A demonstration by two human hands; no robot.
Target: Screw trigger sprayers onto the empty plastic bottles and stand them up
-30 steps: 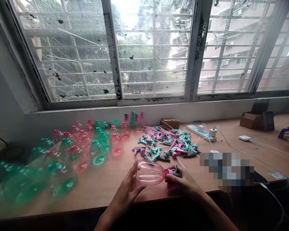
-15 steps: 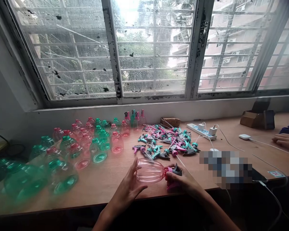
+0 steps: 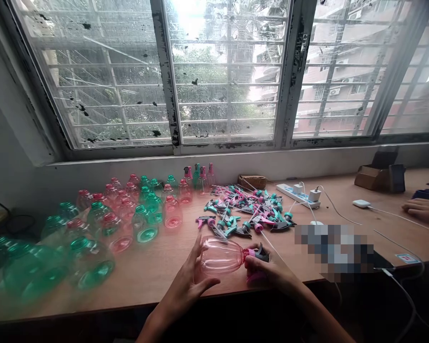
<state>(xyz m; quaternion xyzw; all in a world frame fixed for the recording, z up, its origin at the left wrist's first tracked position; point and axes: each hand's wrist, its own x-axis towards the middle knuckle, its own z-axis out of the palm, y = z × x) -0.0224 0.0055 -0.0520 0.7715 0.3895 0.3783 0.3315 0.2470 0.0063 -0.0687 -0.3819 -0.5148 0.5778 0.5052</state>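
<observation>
A clear pink spray bottle [image 3: 221, 256] lies sideways just above the table's front edge. My left hand [image 3: 188, 274] cups its base loosely, the thumb stretched out below it and some fingers hidden behind. At the neck, my right hand [image 3: 271, 271] is closed around the pink and black spray head [image 3: 259, 253]. Just behind the bottle is a heap of loose trigger spray heads [image 3: 248, 207] in pink, teal and black.
Several open pink and green bottles [image 3: 153, 207] stand on the left. Bottles with spray heads [image 3: 202, 178] stand by the wall. A power strip [image 3: 298, 195], a cardboard box [image 3: 375, 177], cables and a blurred-out patch [image 3: 339, 250] are on the right. Another person's hand [image 3: 423, 207] rests at the right edge.
The view has shifted slightly. Both hands and the bottle keep nearly the same position. At the far right, a little more of the other person's hand area shows.
</observation>
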